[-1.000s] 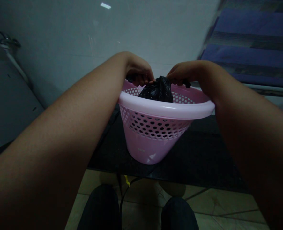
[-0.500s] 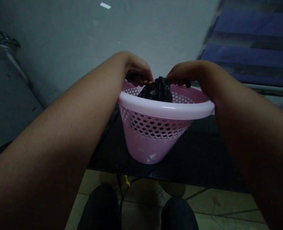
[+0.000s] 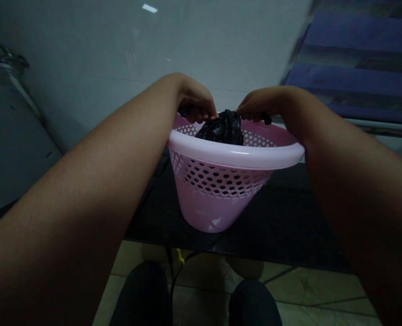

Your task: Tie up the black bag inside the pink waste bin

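A pink perforated plastic wastebasket (image 3: pixel 217 181) stands on a dark tabletop, with a black plastic bag (image 3: pixel 219 129) bunched in a knot-like mass at its top. My left hand (image 3: pixel 197 108) pinches a dark twisted end of the bag just left of that mass. My right hand (image 3: pixel 257 105) holds another twisted end on the right side. Both hands are over the far rim of the basket. The bag's lower part is hidden inside the basket.
The dark tabletop (image 3: pixel 282 222) ends just beyond my knees (image 3: pixel 251 303) in dark trousers. A pale wall (image 3: pixel 119 40) rises behind the basket. Blue striped fabric (image 3: pixel 357 77) lies at upper right, a grey surface (image 3: pixel 13 145) at left, and a black cable (image 3: pixel 176 276) crosses the tiled floor.
The bunched bag has drawn slightly tighter and lower between my hands. My hands and the basket have barely moved.
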Demonstrator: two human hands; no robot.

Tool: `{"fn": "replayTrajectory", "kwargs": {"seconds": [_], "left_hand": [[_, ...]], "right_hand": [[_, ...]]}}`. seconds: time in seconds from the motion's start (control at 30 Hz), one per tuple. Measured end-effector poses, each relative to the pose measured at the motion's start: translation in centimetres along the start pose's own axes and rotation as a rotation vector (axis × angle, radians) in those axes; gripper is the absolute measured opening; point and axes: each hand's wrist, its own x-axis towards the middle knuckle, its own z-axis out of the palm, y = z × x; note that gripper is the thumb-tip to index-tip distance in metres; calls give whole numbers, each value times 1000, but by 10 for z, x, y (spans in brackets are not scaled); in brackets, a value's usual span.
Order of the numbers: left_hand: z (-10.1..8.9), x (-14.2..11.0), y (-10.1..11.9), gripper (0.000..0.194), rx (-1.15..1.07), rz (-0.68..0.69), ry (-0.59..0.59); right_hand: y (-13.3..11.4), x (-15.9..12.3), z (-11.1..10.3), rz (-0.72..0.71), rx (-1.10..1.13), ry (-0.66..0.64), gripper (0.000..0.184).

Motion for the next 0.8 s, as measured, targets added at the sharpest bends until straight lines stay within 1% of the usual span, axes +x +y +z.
{"fn": "replayTrajectory", "kwargs": {"seconds": [0.13,0.27,0.5,0.8], "left_hand": [[1,0,0,21,12,2,9],[0,-1,0,21,18,-2,5],[-1,2,-2,21,12,-4,-14],[0,0,-1,21,18,-9,4]], "right_hand": [[-4,-4,1,83,82,-23,20],[-4,-3,1,84,111,-28,20],[-3,0,0,109,92,-26,21],[-1,3,0,111,52,-19,22]]}}
